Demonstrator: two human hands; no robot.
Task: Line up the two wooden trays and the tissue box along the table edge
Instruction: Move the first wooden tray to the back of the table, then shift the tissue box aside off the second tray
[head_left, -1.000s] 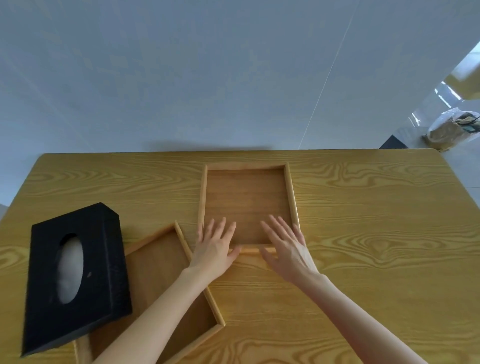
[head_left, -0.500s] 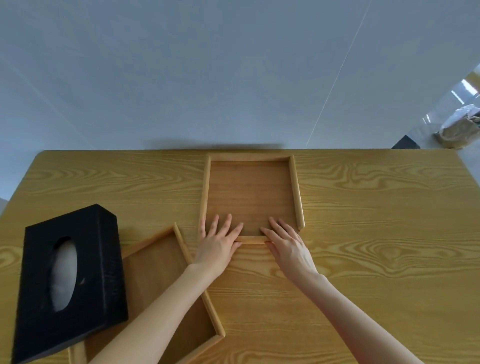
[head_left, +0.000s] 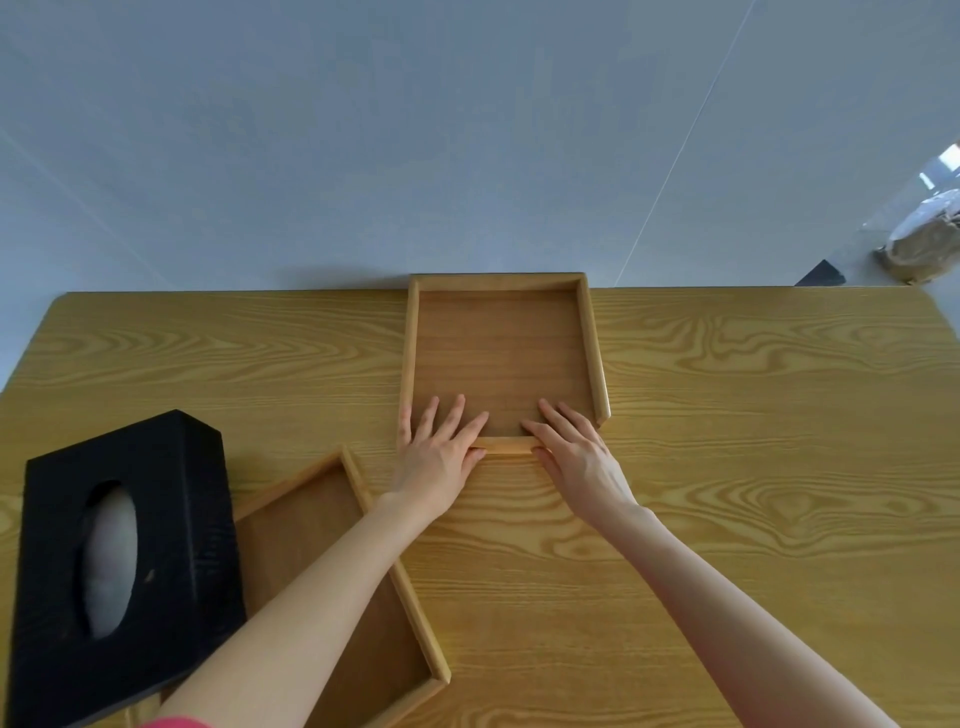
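One wooden tray (head_left: 498, 358) lies in the middle of the table with its far rim at the table's far edge. My left hand (head_left: 441, 452) and my right hand (head_left: 576, 457) rest flat on its near rim, fingers spread into the tray, holding nothing. A second wooden tray (head_left: 332, 530) lies askew at the near left, partly under my left forearm. A black tissue box (head_left: 171, 519) with an oval opening sits tilted on that tray's left side.
The wooden table (head_left: 753, 467) has bare surface to the right and at the far left. Beyond its far edge is a pale grey floor. A bag (head_left: 924, 234) lies on the floor at the far right.
Both hands have pushed the middle tray away from me until its far rim reached the table's far edge. The second tray and tissue box stayed put.
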